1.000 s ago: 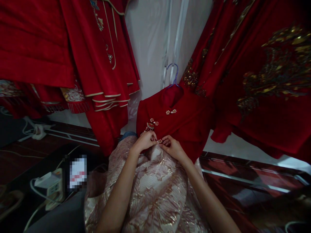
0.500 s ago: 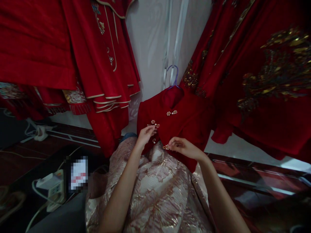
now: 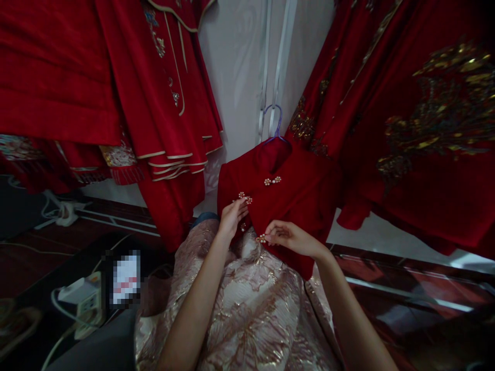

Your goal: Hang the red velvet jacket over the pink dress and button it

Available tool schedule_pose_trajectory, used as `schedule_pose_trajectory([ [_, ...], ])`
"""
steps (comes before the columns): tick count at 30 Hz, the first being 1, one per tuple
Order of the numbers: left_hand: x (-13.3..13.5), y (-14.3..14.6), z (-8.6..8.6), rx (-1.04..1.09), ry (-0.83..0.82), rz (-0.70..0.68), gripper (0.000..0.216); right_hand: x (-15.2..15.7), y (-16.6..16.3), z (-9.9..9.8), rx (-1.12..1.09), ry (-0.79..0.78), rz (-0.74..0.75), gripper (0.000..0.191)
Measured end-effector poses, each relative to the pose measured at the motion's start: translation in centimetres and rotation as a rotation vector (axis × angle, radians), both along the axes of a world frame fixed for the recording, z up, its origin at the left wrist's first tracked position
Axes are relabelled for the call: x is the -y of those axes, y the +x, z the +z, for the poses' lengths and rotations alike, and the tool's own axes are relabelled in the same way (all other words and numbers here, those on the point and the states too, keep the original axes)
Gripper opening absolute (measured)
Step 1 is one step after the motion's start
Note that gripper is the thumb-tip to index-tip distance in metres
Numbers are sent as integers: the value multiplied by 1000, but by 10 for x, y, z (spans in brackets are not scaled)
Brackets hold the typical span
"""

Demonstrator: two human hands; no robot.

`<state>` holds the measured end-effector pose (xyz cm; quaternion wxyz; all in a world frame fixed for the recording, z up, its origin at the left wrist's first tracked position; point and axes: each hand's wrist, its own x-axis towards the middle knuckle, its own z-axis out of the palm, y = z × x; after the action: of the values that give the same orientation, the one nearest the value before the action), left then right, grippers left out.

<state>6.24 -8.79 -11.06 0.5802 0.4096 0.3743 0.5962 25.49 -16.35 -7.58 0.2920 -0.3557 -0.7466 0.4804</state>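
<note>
A dark red jacket (image 3: 305, 206) hangs from a purple hanger (image 3: 277, 126), its lower front parted. Small pearl-and-gold flower clasps run down it; the top clasp (image 3: 273, 181) joins both sides of the front. My left hand (image 3: 232, 219) is closed on the left front edge, its fingertips against a flower clasp (image 3: 247, 199). Below that hand sits another clasp piece (image 3: 243, 226). My right hand (image 3: 288, 238) pinches the other front panel at a pearl clasp (image 3: 262, 238) with a gold loop. The fingertips partly cover both held spots.
Red garments with gold trim (image 3: 166, 103) hang at left, and red gowns with gold sequins (image 3: 456, 103) at right. Pale patterned brocade (image 3: 263, 309) covers my lap. A power strip (image 3: 89, 304) with cables lies at lower left, beside a blurred-out patch.
My right hand has drawn its clasp and the jacket panel slightly down and left. The fingers of my left hand have shifted a little at the edge near the flower clasp.
</note>
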Motion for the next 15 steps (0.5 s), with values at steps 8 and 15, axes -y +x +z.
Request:
schedule_pose_trajectory([
  [8, -12, 15, 10, -178, -82, 11, 26, 0, 3, 0, 0, 7, -16, 26],
  [15, -19, 11, 31, -461, -73, -180, 37, 2, 17, 4, 32, 13, 0, 25],
])
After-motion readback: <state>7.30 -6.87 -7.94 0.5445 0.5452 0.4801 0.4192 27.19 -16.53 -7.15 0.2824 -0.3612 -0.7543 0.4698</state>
